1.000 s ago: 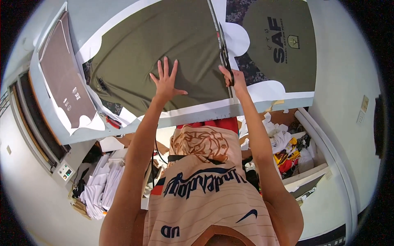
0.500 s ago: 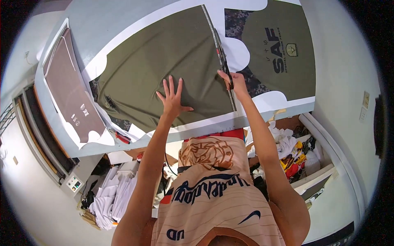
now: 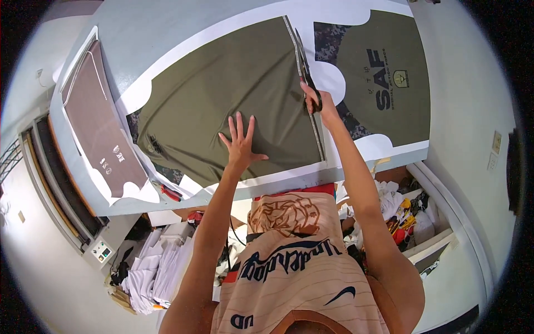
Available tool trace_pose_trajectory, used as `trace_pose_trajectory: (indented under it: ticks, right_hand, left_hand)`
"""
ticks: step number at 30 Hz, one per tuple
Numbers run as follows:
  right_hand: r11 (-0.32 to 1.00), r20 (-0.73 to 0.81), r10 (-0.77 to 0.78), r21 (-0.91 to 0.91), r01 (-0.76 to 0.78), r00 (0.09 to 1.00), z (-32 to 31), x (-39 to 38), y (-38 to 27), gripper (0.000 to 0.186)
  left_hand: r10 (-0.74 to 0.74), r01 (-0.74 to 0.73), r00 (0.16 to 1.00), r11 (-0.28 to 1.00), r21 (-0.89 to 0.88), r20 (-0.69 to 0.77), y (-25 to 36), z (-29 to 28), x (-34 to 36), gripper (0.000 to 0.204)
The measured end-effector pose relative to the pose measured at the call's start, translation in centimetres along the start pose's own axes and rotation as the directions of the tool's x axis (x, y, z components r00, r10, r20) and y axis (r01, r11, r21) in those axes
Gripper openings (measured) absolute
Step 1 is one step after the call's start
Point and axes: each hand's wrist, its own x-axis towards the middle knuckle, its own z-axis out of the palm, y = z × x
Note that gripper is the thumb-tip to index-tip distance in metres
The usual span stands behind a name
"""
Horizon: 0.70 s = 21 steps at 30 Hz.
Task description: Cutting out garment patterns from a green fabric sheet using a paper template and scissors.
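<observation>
A large olive-green fabric panel point(image 3: 222, 83) with a white border lies on the table, creased around my left hand point(image 3: 241, 147). That hand presses flat on it, fingers spread. My right hand point(image 3: 328, 109) grips a pair of scissors point(image 3: 303, 58) with dark handles, at the panel's right edge. Their long blades point away from me, beside a narrow black-and-white printed strip point(image 3: 319, 136) along that edge. Just right of the scissors lies a second olive panel point(image 3: 409, 108) with camouflage parts, dark lettering and a badge.
A brownish panel point(image 3: 100, 111) lies at the left of the grey-blue table point(image 3: 128, 33). Red-handled pliers or snips point(image 3: 171, 193) rest by the near edge. Below are stacked white cloth point(image 3: 161, 273), a bin of mixed items point(image 3: 409, 217) and a control box point(image 3: 101, 251).
My right hand has moved the scissors a little farther away along the panel's edge. The left hand stays in the same spot on the fabric. The whole view has shifted slightly.
</observation>
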Motion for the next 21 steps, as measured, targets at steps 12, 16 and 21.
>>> trace_pose_trajectory:
  ticks: [12, 16, 21]
  right_hand:
    - [1.000, -0.056, 0.011, 0.002, -0.011, 0.998, 0.6, 2.1, -1.9, 0.059]
    - [0.992, 0.005, -0.002, 0.125, 0.001, 1.000, 0.1, 3.6, -3.4, 0.057]
    - [0.995, -0.033, -0.020, 0.094, 0.023, 0.999, 0.6, 4.3, -4.7, 0.057]
  left_hand:
    - [0.017, -0.017, 1.000, 0.999, 0.036, -0.009, -0.5, 0.1, 0.2, 0.157]
    - [0.007, -0.007, 1.000, 0.999, 0.036, 0.019, -0.1, 0.2, -0.1, 0.157]
    - [-0.008, 0.007, 1.000, 0.999, 0.037, 0.026, 0.0, 0.2, 0.1, 0.160]
